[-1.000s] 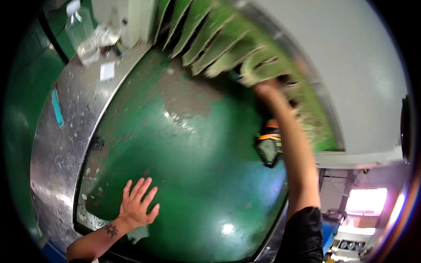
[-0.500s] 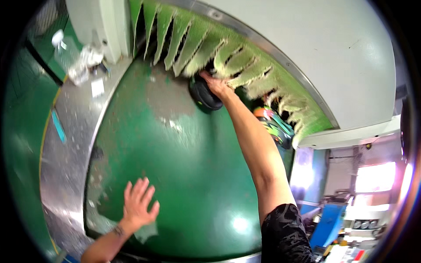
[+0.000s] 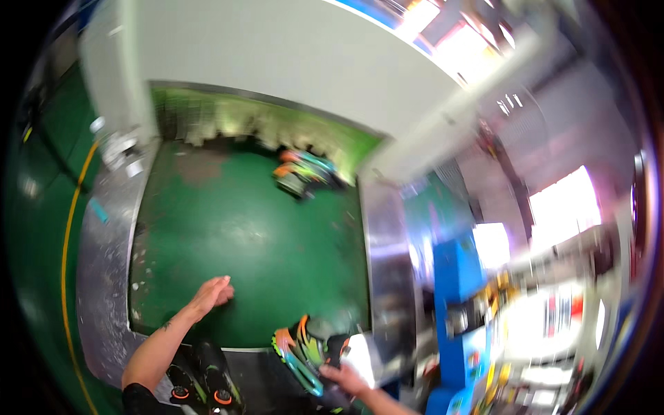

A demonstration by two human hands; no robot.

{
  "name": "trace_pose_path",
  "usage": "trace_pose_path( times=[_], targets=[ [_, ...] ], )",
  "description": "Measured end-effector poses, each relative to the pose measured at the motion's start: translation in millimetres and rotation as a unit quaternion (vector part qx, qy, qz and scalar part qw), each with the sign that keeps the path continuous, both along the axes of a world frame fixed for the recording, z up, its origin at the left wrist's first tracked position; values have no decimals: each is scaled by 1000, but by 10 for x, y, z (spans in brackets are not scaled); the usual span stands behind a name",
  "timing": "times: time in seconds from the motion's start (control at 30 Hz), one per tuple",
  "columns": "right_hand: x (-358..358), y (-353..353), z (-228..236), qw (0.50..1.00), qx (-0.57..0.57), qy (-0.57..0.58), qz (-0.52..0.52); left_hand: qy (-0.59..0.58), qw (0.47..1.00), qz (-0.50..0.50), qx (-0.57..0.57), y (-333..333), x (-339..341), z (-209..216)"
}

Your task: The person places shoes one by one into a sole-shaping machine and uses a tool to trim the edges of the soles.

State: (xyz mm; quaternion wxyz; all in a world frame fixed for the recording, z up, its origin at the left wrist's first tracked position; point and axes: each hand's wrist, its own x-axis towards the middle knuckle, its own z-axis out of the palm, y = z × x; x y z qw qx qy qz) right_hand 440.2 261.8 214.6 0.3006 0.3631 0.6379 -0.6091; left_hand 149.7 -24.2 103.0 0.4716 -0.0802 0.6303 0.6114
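Observation:
My left hand [image 3: 209,299] hovers over the green belt surface [image 3: 252,256] with its fingers loosely bent and nothing in them. At the near right, my right hand [image 3: 346,380] grips a colourful shoe [image 3: 297,360] in teal, orange and green; blur hides part of the grasp. Close to my left forearm are two dark shoes [image 3: 214,377] with orange rings. Farther off, blurred multicoloured shoes [image 3: 308,173] lie by the frayed green strip curtain [image 3: 242,119].
Metal side ledges [image 3: 107,277] border the belt; the left one bears a light blue strip [image 3: 99,210] and crumpled white wrapping [image 3: 121,149]. A pale machine housing [image 3: 277,55] rises above the curtain. Blue equipment [image 3: 456,277] stands at the right.
My right hand has left the black shoe at the curtain and come back to the near right, onto a colourful shoe. The view has swung, and the left hand's spread fingers have bent.

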Motion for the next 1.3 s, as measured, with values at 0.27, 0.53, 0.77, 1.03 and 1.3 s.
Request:
trace_pose_path(
  times=[0.27,0.53,0.77,1.03,1.3],
  targets=[
    [-215,410,1805,723,289,562,280,-471,816,-148,301,1026,1149,1377],
    [1794,-290,928,838,-20,479,-259,-149,897,-231,346,1649,2544,1732],
    [4221,640,1337,783,-14,473,-403,41,890,-348,292,2932,4740,2029],
    [7206,670,1492,487,45,321,-811,-49,826,-448,338,4329,7575,2752],
    [8087,243,1241,418,140,303,-845,412,727,-535,125,7184,9466,2231]
  ],
)
